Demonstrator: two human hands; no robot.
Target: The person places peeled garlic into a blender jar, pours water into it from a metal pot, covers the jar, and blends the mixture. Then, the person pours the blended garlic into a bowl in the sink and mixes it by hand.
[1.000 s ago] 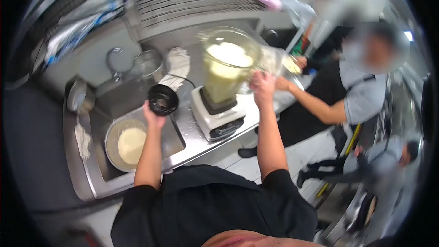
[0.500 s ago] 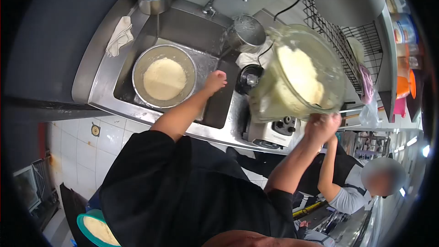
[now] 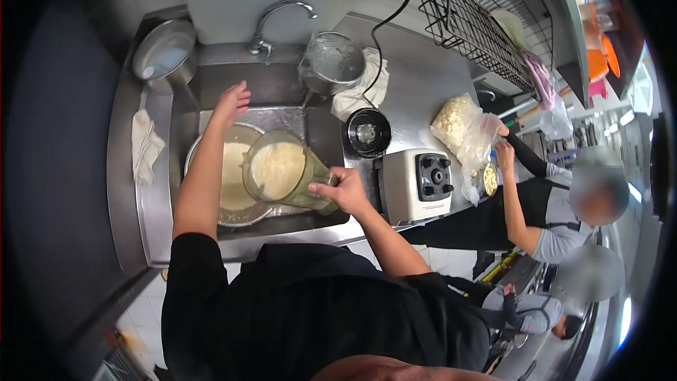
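My right hand [image 3: 344, 190] is closed round the handle of a clear blender jar [image 3: 307, 187]. The jar tilts over the sink, its mouth showing a pale, creamy mixture [image 3: 276, 168]. Beneath it, in the sink, sits a metal bowl [image 3: 242, 221] holding more pale mixture [image 3: 235, 182]; the jar hides its right side. My left hand [image 3: 230, 104] is beyond the bowl's far rim, fingers stretched out and holding nothing. Whether any mixture is flowing from the jar cannot be seen.
Right of the sink stand the blender base [image 3: 416, 183], a black round part [image 3: 368, 132] and a cloth [image 3: 365, 92]. A metal pot [image 3: 334, 62] is near the faucet [image 3: 261, 44]; another pot [image 3: 166, 53] stands left. A co-worker's hands hold a plastic bag [image 3: 462, 127] at the counter.
My right hand has brought the blender jar left and down, from above the blender base to over the bowl. My left hand has moved left and away from me. The view has shifted.
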